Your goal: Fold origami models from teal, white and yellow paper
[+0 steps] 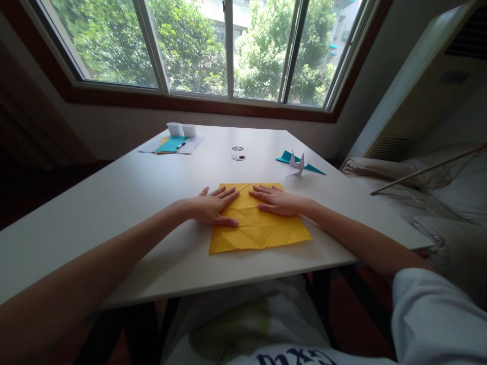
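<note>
A yellow sheet of paper, marked with several crossing creases, lies spread on the white table in front of me. My left hand rests flat on its left side, fingers apart and thumb pointing inward. On the upper right part of the sheet lies my right hand, palm down with its fingers stretched out. Neither hand grips anything. The sheet's near edge lifts a little off the table.
On the white table, a white paper crane and a blue folded paper plane stand at the right. Blue sheets, a pen and white folded paper pieces are at the far left. Two round discs sit mid-table.
</note>
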The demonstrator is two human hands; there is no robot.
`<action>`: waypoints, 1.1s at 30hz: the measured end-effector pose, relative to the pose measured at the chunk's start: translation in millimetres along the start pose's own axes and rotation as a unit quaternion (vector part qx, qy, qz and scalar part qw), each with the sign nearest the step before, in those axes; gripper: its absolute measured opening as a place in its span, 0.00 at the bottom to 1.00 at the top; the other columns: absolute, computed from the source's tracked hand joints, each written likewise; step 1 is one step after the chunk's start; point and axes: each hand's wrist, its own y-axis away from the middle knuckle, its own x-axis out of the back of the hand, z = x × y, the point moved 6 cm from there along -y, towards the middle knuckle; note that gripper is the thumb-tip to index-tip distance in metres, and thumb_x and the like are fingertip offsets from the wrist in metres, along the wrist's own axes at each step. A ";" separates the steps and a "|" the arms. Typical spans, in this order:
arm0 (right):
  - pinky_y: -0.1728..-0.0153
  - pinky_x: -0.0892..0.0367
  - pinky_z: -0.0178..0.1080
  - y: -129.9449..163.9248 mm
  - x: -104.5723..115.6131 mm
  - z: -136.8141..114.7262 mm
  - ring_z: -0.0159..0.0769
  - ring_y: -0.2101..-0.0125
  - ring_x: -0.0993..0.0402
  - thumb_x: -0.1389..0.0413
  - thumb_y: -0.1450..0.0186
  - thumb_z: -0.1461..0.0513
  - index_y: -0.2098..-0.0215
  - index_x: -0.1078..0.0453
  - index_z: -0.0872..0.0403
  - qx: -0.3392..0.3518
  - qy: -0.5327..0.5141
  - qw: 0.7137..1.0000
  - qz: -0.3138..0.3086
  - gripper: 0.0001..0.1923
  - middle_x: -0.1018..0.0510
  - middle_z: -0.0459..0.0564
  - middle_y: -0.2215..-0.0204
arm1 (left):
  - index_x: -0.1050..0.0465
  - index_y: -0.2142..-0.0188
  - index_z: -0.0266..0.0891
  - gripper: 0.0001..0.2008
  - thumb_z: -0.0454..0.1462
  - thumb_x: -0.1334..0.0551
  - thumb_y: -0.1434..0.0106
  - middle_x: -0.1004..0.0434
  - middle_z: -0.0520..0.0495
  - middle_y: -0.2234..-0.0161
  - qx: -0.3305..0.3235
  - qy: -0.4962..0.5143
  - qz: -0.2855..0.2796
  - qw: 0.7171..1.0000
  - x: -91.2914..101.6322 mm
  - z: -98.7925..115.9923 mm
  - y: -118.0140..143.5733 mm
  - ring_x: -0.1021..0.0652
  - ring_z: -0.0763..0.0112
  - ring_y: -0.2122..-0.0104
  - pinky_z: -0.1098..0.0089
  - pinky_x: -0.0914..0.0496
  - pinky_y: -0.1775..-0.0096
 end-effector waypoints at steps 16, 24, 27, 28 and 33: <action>0.38 0.62 0.52 14.8 10.7 58.9 0.49 0.36 0.67 0.62 0.42 0.35 0.33 0.63 0.52 -0.149 0.007 0.988 -0.029 0.47 0.61 0.53 0.34 | 0.69 0.35 0.42 0.51 0.65 0.52 0.49 0.68 0.44 0.34 0.103 -0.016 -0.040 0.994 9.4 -42.0 5.3 0.60 0.48 0.36 0.44 0.62 0.42; 0.38 0.59 0.49 12.2 11.1 58.2 0.49 0.36 0.62 0.62 0.42 0.36 0.34 0.58 0.54 -0.139 0.020 0.990 -0.009 0.47 0.56 0.54 0.35 | 0.49 0.37 0.38 0.48 0.64 0.51 0.49 0.53 0.37 0.36 0.165 -0.006 -0.001 0.986 21.9 -87.3 6.9 0.49 0.48 0.38 0.54 0.51 0.42; 0.38 0.58 0.50 12.1 11.1 58.4 0.49 0.36 0.61 0.62 0.42 0.36 0.34 0.58 0.54 -0.139 0.025 0.990 -0.004 0.47 0.56 0.54 0.35 | 0.33 0.47 0.34 0.42 0.64 0.50 0.49 0.37 0.33 0.43 0.114 0.079 0.036 0.990 24.0 -81.3 -0.8 0.36 0.48 0.45 0.59 0.42 0.47; 0.38 0.58 0.50 12.0 11.0 58.5 0.49 0.36 0.61 0.62 0.42 0.36 0.34 0.58 0.54 -0.139 0.026 0.990 -0.003 0.47 0.55 0.54 0.35 | 0.30 0.51 0.36 0.39 0.63 0.50 0.48 0.33 0.35 0.47 0.096 0.128 0.042 0.986 24.3 -76.8 -2.6 0.32 0.50 0.48 0.61 0.40 0.49; 0.39 0.57 0.50 11.5 11.4 56.8 0.50 0.36 0.60 0.63 0.41 0.36 0.34 0.58 0.56 -0.135 0.030 0.990 -0.002 0.47 0.55 0.56 0.35 | 0.29 0.54 0.42 0.32 0.60 0.43 0.50 0.27 0.45 0.52 0.127 0.311 0.076 0.939 28.8 -61.1 -1.6 0.28 0.58 0.55 0.68 0.33 0.60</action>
